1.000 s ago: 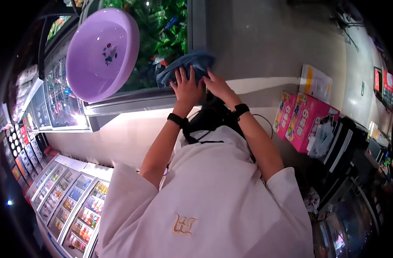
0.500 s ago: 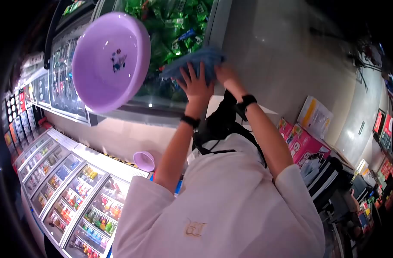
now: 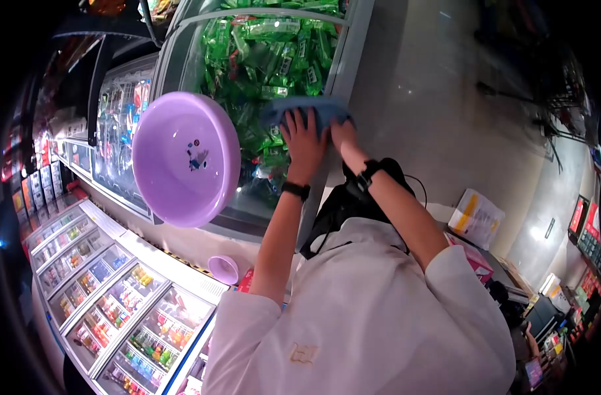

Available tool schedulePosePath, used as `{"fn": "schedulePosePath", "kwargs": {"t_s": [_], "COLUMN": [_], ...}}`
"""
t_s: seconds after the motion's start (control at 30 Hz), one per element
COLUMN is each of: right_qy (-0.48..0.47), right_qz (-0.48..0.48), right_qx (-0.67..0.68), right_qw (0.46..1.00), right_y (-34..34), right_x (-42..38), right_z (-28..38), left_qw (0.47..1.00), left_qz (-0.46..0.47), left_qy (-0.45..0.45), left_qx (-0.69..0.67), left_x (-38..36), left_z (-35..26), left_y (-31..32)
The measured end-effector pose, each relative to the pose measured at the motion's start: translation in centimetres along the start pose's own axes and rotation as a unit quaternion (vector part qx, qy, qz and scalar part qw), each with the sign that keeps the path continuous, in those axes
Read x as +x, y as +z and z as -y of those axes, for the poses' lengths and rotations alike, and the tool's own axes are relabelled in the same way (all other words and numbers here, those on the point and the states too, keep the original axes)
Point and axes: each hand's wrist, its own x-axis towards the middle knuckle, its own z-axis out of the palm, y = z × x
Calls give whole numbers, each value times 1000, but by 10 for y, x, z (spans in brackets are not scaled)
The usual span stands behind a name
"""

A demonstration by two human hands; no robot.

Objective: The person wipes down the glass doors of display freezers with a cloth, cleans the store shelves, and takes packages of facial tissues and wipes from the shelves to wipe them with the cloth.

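Note:
Spread fingers of my left hand [image 3: 305, 148] lie flat on a folded blue cloth [image 3: 323, 107], pressing it against the glass top of a chest freezer [image 3: 354, 56]. Close beside it, my right hand [image 3: 344, 137] has its fingers curled on the cloth's right end, near the freezer's edge; the cloth hides part of these fingers. Green packets [image 3: 284, 64] show through the glass beneath. To the left of my hands, a large purple basin [image 3: 157, 181] rests on the freezer, with a small dark pattern on its inside bottom.
A smaller purple basin [image 3: 223, 270] is low down between the freezers. Another glass-topped freezer [image 3: 109, 283] with colourful goods runs along the lower left. Grey floor [image 3: 415, 125] extends to the right, with a white and yellow package [image 3: 476, 218] on stacked boxes.
My hands and the cloth have shifted slightly along the glass toward my body and to the right. The view has moved too, so the basin appears lower.

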Motion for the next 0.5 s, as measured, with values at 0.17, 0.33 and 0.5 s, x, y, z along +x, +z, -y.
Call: {"fn": "schedulePosePath", "kwargs": {"t_s": [0.17,0.33,0.5], "right_qy": [-141,-207,-249], "right_qz": [-64,-41,-24], "right_qx": [6,-32,-26], "right_qw": [988,977,968], "right_y": [-21,-15,-46], "right_x": [75,60,105], "right_z": [50,10,48], "left_qw": [997,994,992], "left_qz": [-66,-51,11], "left_qy": [-34,-63,-124], "left_qx": [9,-67,2], "left_x": [68,33,47], "left_z": [-26,-68,-100], "left_y": [11,12,4]}}
